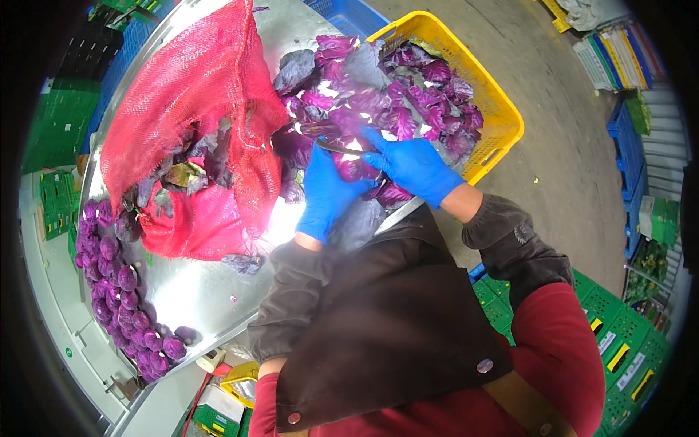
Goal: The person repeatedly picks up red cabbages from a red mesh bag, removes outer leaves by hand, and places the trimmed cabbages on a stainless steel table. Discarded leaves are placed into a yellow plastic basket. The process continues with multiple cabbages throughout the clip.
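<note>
My left hand (334,191), in a blue glove, is curled around a red cabbage (355,168) above the metal table. A thin curved knife (338,148) crosses over this cabbage. Its near end meets the thumb of my right hand (416,168), also blue-gloved, and its tip reaches the fingers of my left hand. Beneath and beyond both hands lies a heap of loose purple cabbage leaves (349,104). A red mesh sack (185,93) rests to the left, its mouth gaping around several dark-leaved cabbages (191,172).
A yellow plastic crate (494,117) filled with leaves stands against the table's right edge. Trimmed red cabbages (128,300) are piled along the left edge of the metal table (191,295). A blue crate (349,16) sits behind. Green crates (611,349) are stacked at the lower right.
</note>
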### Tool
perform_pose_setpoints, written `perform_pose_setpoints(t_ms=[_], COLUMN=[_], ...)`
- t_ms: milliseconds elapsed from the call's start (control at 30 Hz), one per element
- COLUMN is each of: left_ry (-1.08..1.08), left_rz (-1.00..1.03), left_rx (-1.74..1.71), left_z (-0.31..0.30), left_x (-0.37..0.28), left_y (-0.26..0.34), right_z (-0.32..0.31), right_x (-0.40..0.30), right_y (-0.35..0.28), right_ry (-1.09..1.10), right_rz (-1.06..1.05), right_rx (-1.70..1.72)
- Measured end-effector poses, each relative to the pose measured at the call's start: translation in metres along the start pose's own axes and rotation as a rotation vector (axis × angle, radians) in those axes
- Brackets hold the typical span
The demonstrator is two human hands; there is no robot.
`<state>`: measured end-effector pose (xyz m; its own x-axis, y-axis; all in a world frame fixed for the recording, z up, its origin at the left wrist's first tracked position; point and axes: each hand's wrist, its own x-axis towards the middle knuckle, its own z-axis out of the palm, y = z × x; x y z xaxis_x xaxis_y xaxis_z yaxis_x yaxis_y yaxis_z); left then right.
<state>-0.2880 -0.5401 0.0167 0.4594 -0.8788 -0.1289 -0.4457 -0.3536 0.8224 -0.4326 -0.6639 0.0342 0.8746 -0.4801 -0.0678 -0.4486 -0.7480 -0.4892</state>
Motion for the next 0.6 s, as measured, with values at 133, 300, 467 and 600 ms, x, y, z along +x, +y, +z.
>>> perform_pose_setpoints(t_ms=[133,300,467,600], left_ry=[0.041,0.117,0.133,0.008], left_rz=[-0.04,0.021,0.288,0.063], left_rx=[0.16,0.154,0.294,0.202], left_z=[0.001,0.002,0.011,-0.007], left_x=[-0.005,-0.002,-0.035,-0.043], left_y=[0.009,0.001,-0.001,-0.016], right_z=[-0.002,0.012,0.001,0.019], right_x=[0.007,0.028,0.043,0.022], right_y=[-0.004,0.02,0.045,0.007], right_ry=[-0.062,0.087,-0.252,0.021], right_rz=[0.002,-0.161,-0.031,0.068], right_rx=[0.011,0.15,0.273,0.405])
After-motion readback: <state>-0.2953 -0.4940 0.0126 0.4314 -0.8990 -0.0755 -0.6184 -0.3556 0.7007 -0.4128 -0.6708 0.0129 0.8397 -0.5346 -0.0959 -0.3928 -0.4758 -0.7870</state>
